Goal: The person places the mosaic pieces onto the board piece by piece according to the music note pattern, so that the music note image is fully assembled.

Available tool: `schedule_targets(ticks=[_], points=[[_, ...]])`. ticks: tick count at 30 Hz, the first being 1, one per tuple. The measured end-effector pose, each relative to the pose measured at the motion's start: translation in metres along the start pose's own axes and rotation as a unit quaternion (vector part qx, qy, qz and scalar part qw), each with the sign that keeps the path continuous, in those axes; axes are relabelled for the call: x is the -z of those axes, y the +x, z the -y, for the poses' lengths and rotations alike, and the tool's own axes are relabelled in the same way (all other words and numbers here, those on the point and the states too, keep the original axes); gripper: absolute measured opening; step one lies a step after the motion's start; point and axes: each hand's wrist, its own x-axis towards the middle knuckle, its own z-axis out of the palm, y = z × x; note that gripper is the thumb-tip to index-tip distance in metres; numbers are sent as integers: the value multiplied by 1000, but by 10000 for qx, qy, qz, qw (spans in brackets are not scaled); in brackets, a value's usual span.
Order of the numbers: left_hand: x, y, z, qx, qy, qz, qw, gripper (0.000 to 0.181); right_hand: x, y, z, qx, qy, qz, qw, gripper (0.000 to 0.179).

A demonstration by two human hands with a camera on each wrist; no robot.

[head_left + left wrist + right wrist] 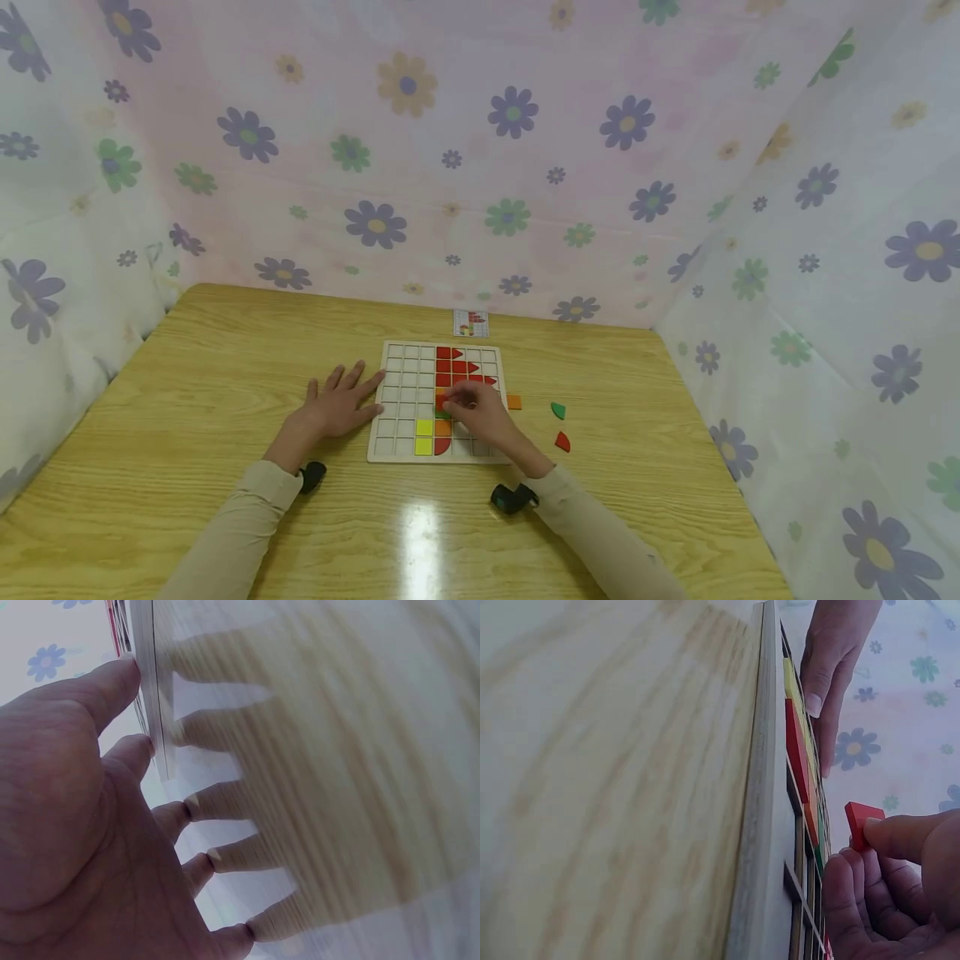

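A wooden grid board (393,392) lies on the table with coloured tiles in some of its cells. My right hand (483,414) is over its middle, pinching a small straight-edged red tile (862,820) between thumb and fingers. Below that hand are two yellow tiles (424,427), an orange tile (443,428) and a rounded red tile (442,447); part of a green tile (820,838) shows too. Rows of red tiles (444,367) with pointed ends fill cells higher up. My left hand (333,407) rests with fingers spread, thumb and index fingertips at the board's left edge.
Right of the board lie an orange tile (514,402), a green quarter-round tile (558,410) and a red quarter-round tile (562,442). A printed pattern card (471,323) lies behind the board. Flowered curtains (465,183) enclose the table's back and sides.
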Motion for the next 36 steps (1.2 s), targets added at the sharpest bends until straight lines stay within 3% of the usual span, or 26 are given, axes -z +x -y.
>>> schedule_targets(ticks=[17,24,36], points=[[0,1,-2,13,27,-5,10000,65,-9,13,6,-92,53,277,9996,12],[3,0,-3,71,47,51,10000,65,-13,16,6,20,-178,297,9994,9],[4,0,-5,128,38,79,9999,65,-17,17,7,-246,-642,327,9971,6]])
